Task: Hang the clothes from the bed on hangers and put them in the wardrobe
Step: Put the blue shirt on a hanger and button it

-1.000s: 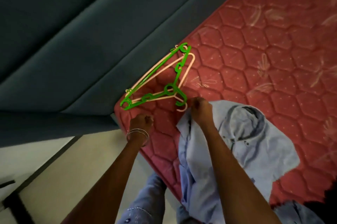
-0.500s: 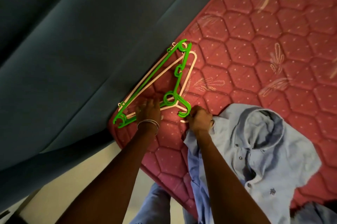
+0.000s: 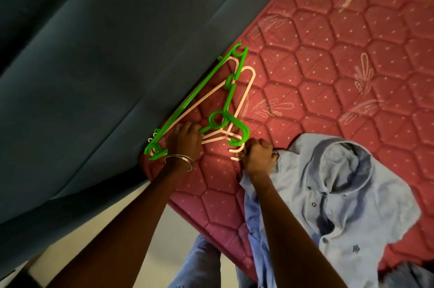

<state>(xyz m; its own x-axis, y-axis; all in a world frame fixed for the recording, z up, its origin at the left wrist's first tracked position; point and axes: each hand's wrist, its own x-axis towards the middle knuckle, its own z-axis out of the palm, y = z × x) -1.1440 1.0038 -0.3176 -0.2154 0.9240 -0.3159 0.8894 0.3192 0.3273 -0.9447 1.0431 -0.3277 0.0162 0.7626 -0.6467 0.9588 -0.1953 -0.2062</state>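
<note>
Two hangers at least, stacked at the bed corner: a bright green plastic hanger (image 3: 231, 90) on top of a pale pink plastic hanger (image 3: 244, 100), maybe a 2nd pink one under, hard to tell w/ them tangled. Only one view, the head cam, looking down.

They lie on the red quilted mattress (image 3: 328, 76), tight against the dark blue-grey curtain (image 3: 105, 76). Light blue button-up shirt (image 3: 340, 205) is crumpled just beside them, partly hanging off the mattress edge.

Handling-wise, imo: hangers look light, stiff and a bit slick, and the hooks are interlocked so they'll prob snag when pulled apart. Best to take one by the neck under the hook, or by the bottom bar. Shirt is soft and floppy, grab it at the collar/shoulders.

Left hand (image 3: 186, 139) is down on the hangers, fingers curled over the bars near the green loop; looks like it grips them, tho the fingertips are hidden. Silver bangles (image 3: 179, 161) on that wrist. Right hand (image 3: 258, 157) is a closed fist bunching the shirt edge, touching the pink hook.
</note>
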